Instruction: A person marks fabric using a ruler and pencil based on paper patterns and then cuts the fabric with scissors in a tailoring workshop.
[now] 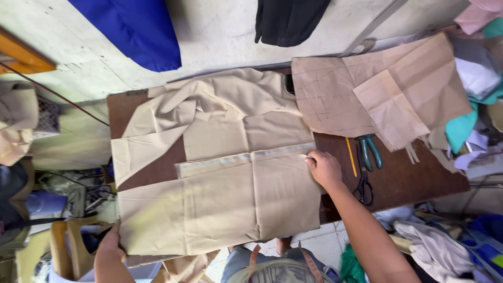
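Smoothing tan fabric (220, 204) flat on a brown table (408, 181), the right hand (325, 169) pinches its selvedge edge while the left hand (111, 242) grips the near corner; scissors (365, 167) and pencil (350, 156) lie just beyond the right fingertips, ready for marking.

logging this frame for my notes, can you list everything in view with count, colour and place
tan fabric: one large piece, beige, spread over the table's left and middle
ruler: one, pale, lying across the fabric
table: one, dark brown, centre
paper pattern pieces: several, light brown, table's upper right
pencil: one, yellow, right of the fabric
scissors, green handles: one pair, beside the pencil
scissors, black handles: one pair, below the green pair
blue cloth: one, top left
black cloth: one, top centre
cloth scraps: a mixed-colour heap, far right
left hand: at the fabric's lower left corner
right hand: on the ruler's right end
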